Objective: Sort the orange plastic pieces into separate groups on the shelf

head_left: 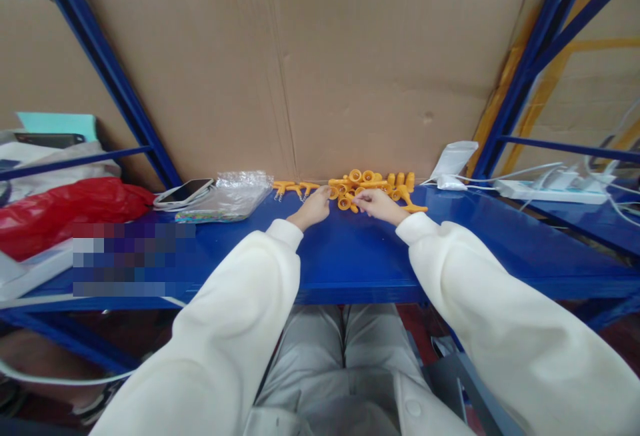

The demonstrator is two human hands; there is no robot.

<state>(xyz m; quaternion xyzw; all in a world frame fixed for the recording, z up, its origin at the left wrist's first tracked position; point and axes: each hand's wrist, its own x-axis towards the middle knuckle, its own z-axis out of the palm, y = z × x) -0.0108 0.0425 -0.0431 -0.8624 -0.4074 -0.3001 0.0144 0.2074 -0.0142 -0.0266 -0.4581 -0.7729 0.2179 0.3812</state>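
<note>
White sleeves (225, 329) cross a blue tabletop (360, 256), cardboard (380, 76) standing behind orange parts (411, 183).

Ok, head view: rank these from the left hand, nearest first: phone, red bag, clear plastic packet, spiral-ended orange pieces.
From the left hand:
1. Spiral-ended orange pieces, just to its left
2. Clear plastic packet, farther left
3. Phone, left of the packet
4. Red bag, far left

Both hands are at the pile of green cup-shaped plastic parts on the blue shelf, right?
Wrong colour: in the head view, the cup-shaped plastic parts are orange. The left hand and right hand are at that pile on the blue shelf.
</note>
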